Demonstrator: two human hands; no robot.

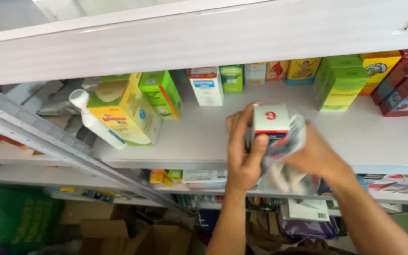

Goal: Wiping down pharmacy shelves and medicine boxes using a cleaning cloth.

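the left hand (242, 156) is wrapped around a small white box (270, 120) with a red mark, held just above the near edge of the white shelf (204, 137). the right hand (315, 153) presses a cloth (284, 146) against the box's right side, fingers closed on it.

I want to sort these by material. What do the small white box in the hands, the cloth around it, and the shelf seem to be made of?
Small white box: probably thin cardboard, matte, with sharp folded edges and a printed red mark.
Cloth: looks like soft fabric; it bunches and folds, though it is blurred.
Shelf: smooth white board, possibly laminate, faintly glossy.
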